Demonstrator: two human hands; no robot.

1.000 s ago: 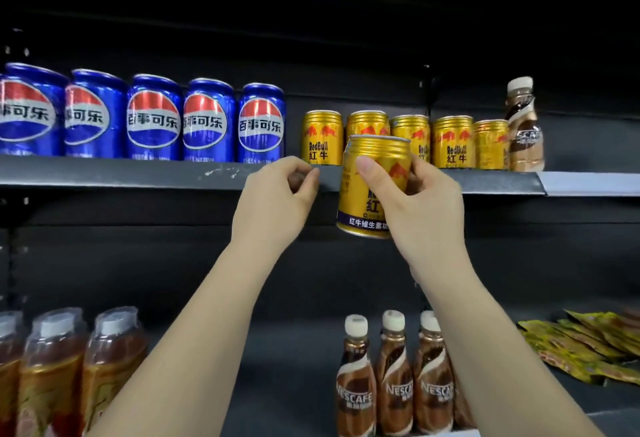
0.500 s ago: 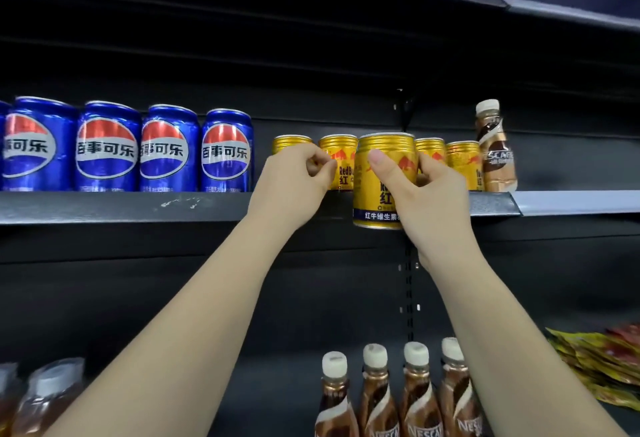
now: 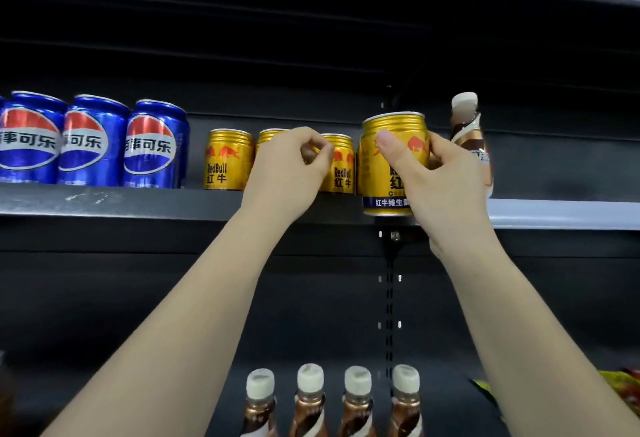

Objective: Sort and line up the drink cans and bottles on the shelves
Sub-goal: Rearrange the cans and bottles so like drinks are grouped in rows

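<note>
Dark shop shelving fills the wall, black at the back and black above. One long grey metal shelf (image 3: pixel 114 199) runs across the middle, and its front edge turns pale blue-white at the far right.

Two bare arms reach up to that shelf from below.

On the left of the shelf stand three shiny blue cola cans (image 3: pixel 93 142) with red, white and blue round labels, close together in a row. Next to them, after a small gap, is a row of short gold energy drink cans (image 3: pixel 228 159) with red bulls on them. One stands clear at the left, and two more peek out from behind the left hand (image 3: pixel 289 166).

That left hand is in front of the gold row, at the shelf edge. Its fingers are curled in, with the thumb tip meeting the first finger. I cannot tell if it pinches a can or nothing at all.

The right hand (image 3: pixel 436 177) grips one more gold energy drink can (image 3: pixel 393 163). The thumb lies across the front and the fingers wrap round the right side. This can is upright, at the right end of the gold row, with its bottom hanging lower than the shelf's front edge.

Just behind the right hand stands a brown coffee bottle with a white cap (image 3: pixel 465 121).

Down low, four brown bottles with white caps (image 3: pixel 334 402) stand in a line. A bit of yellow packet (image 3: pixel 620 379) shows at the bottom right.
</note>
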